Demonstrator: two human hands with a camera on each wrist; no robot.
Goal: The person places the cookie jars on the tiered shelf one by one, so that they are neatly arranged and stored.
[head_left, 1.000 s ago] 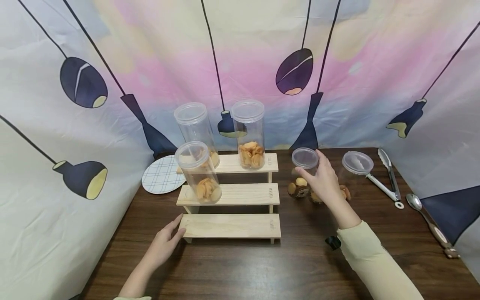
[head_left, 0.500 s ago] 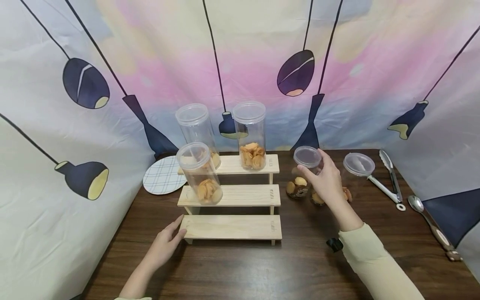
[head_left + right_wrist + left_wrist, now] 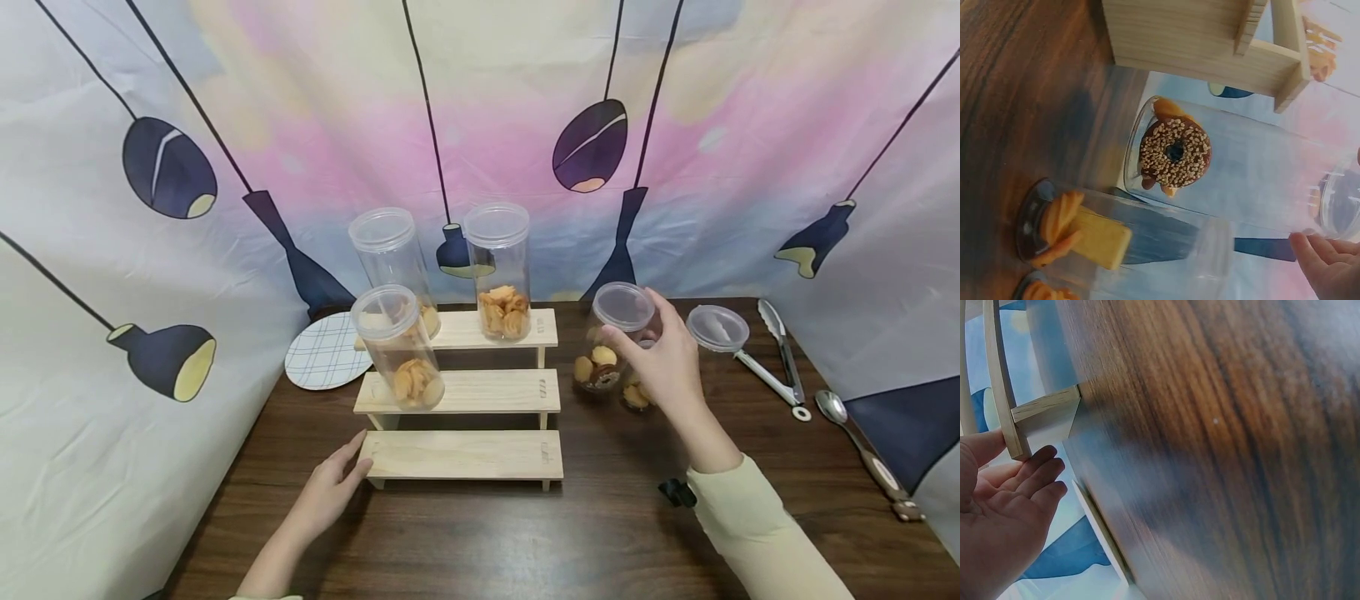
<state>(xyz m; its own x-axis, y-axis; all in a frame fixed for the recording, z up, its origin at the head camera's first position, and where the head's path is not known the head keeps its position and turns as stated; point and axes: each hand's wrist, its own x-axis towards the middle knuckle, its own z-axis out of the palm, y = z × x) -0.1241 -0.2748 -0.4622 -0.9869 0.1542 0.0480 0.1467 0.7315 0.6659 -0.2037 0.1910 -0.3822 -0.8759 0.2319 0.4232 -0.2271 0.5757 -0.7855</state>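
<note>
Pale yellow sleeve (image 3: pixel 761 521), right arm: extends from the lower right, angled inward and away over a dark wood-grain counter (image 3: pixel 465 542).

Left hand (image 3: pixel 328 487): forearm slanting in from the lower left; thumb and loosely bent fingers set on opposite sides of a board end, pinching the rack's lowest tier at its left corner.

Wooden rack (image 3: pixel 480 454): three stepped tiers, pale grain, on short legs, mid-counter.

Spoon (image 3: pixel 867 460): metal bowl, brown handle; lies near the counter's right edge.

Right hand (image 3: pixel 663 362): reaching forward, thumb to the left, fingers round the far side, pinching a jar near its lid.

Held jar (image 3: pixel 1247 165): clear, lidded, just right of the rack; nut-sprinkled chocolate ring and biscuits at the bottom. Whether its base touches the counter cannot be told.

Second jar (image 3: pixel 1104 240): clear, beside the held one; ridged biscuits and a yellow block.

Third jar (image 3: pixel 717 327): lid in sight, body mostly behind the right hand.

Middle-tier jar (image 3: pixel 393 342): lidded, biscuits, at left.

Tongs (image 3: pixel 785 360): right of the third jar.

Plate (image 3: pixel 326 350): white, checked, left of the rack.

Top-tier jars (image 3: pixel 501 262): two, lidded, biscuits inside.

Fabric backdrop (image 3: pixel 510 125): pastel, printed with dark pendant lamps.
</note>
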